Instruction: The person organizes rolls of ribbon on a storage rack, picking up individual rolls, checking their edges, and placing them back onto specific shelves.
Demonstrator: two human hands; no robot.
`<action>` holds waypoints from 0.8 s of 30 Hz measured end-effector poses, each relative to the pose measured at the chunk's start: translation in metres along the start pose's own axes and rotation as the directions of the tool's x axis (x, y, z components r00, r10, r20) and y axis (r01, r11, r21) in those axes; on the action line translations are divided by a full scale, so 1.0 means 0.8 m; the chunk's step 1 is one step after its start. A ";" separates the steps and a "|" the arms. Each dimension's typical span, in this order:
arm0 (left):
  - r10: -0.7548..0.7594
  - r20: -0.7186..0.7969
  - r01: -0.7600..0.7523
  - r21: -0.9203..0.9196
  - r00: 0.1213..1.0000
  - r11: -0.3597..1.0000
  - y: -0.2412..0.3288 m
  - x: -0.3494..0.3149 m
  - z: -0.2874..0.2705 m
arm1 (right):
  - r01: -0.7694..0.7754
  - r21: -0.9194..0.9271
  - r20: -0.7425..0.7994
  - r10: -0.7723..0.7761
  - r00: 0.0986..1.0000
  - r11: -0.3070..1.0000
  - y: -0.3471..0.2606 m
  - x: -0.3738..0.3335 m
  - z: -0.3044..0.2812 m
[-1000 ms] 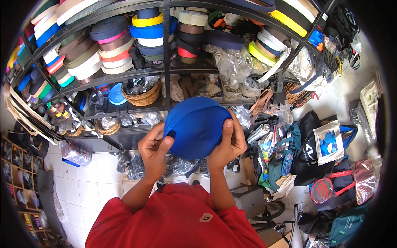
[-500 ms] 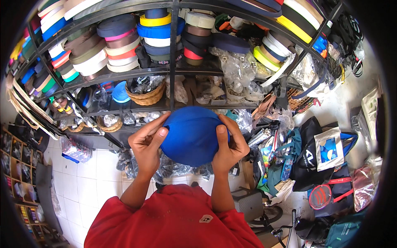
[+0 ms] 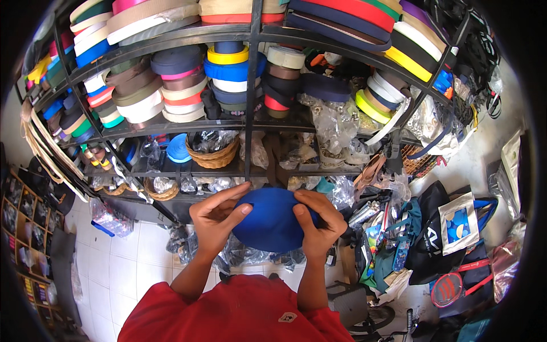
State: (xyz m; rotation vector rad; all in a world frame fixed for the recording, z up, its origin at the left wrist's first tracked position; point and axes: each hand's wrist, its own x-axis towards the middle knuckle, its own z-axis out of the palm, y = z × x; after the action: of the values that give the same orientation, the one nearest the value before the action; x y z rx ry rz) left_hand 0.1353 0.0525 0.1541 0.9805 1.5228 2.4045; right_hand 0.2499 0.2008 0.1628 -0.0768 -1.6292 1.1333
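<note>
Cloth piece, blue and rounded, hangs in the air between the two hands in the head view, ahead of the red shirt and below the lowest shelf's front edge. The right hand pinches its right rim, thumb in front and fingers over the top. The left hand has its thumb at the left edge and its fingers spread above; whether it grips there I cannot tell. As far as can be judged, the piece is picked up and being handled, with setting it down not yet done; how complete the handling is does not show.

Beyond the hands, a black rack carries stacked webbing rolls, a wicker basket and bagged fittings. It likely limits forward reach. Plastic-wrapped bundles lie below the piece on the tiled floor, and could get underfoot. To the right crowd a black tote bag and a red racket cover.
</note>
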 end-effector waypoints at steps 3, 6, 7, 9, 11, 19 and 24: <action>0.065 0.004 -0.065 0.151 0.998 0.986 0.002 -0.001 -0.004 | 0.005 -0.006 0.026 -0.004 1.000 1.000 -0.002 0.004 -0.001; 0.162 0.080 -0.176 0.223 0.984 0.959 -0.004 0.005 -0.010 | -0.022 -0.015 0.035 0.023 0.999 1.000 -0.004 0.004 -0.001; 0.178 0.111 -0.200 0.239 0.978 0.950 -0.003 0.007 -0.011 | -0.034 -0.006 0.031 0.034 0.999 0.999 -0.004 0.005 -0.002; 0.107 0.112 -0.126 0.186 0.988 0.974 -0.006 0.006 -0.014 | -0.059 0.005 0.037 0.059 0.998 0.998 -0.003 0.003 -0.003; 0.038 0.107 -0.050 0.114 0.994 0.992 -0.007 0.004 -0.014 | -0.076 0.005 0.046 0.076 0.996 0.997 0.000 0.003 -0.006; -0.040 0.154 0.034 0.045 0.987 0.998 -0.010 0.003 -0.004 | -0.116 -0.027 0.207 0.119 0.971 0.993 0.000 0.002 0.000; -0.141 0.064 0.140 0.022 0.988 0.990 -0.011 -0.003 -0.002 | -0.161 -0.005 0.164 0.160 0.973 0.987 0.008 -0.003 0.007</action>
State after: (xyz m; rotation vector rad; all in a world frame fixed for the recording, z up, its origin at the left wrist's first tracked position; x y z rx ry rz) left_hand 0.1342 0.0544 0.1448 0.9127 1.5383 2.2446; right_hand 0.2435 0.1992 0.1573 -0.1139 -1.7891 1.2987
